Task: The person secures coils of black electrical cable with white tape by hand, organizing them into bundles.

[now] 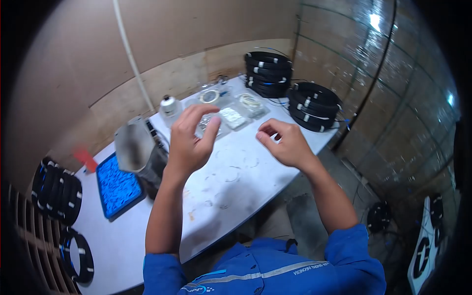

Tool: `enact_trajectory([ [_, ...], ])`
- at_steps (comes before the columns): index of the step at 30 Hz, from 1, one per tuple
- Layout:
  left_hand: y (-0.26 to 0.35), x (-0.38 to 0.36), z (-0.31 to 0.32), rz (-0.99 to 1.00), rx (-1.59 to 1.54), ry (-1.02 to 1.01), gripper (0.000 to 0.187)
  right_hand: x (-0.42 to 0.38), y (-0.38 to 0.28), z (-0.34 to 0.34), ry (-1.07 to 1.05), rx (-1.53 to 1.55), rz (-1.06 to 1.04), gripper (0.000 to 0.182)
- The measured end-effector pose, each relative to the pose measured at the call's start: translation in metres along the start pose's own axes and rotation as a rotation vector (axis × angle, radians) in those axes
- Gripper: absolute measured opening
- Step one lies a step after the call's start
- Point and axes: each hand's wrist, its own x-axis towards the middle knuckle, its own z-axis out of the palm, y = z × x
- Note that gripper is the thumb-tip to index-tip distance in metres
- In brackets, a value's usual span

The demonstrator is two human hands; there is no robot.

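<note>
My left hand (191, 142) is raised over the white table (236, 182), its fingers bent and held apart from the thumb, with nothing between them. Level with it on the right, my right hand (289, 146) has its fingers curled in towards the thumb. Whether a small thing sits in that curl is hidden. Beyond the left hand lie clear packets (233, 118) of small shiny parts. The nearest large thing to the right hand is a stack of black cable coils (314, 105) tied with white bands.
A grey bin-like container (132, 145) and a tray of blue pieces (118, 187) stand left. Behind are a white bottle (168, 105), a tape roll (210, 97) and another coil stack (268, 73). More coils (56, 191) sit at the left edge. Plastic-wrapped panels (373, 73) rise right.
</note>
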Motion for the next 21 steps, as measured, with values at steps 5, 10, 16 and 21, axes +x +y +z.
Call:
enact_trajectory([
  [5,-0.034,0.056,0.126,-0.103,-0.143,-0.211,0.028,-0.006,0.106,-0.075,0.300,-0.152,0.270,0.021],
  [10,-0.073,0.103,0.253,-0.262,-0.243,-0.367,0.031,0.000,0.240,-0.143,0.572,-0.303,0.447,0.025],
  [16,-0.115,0.124,0.396,-0.394,-0.304,-0.438,0.040,0.033,0.329,-0.182,0.622,-0.474,0.700,0.044],
  [21,-0.125,0.116,0.461,-0.517,-0.141,-0.463,0.060,0.053,0.366,-0.190,0.486,-0.543,0.911,0.066],
])
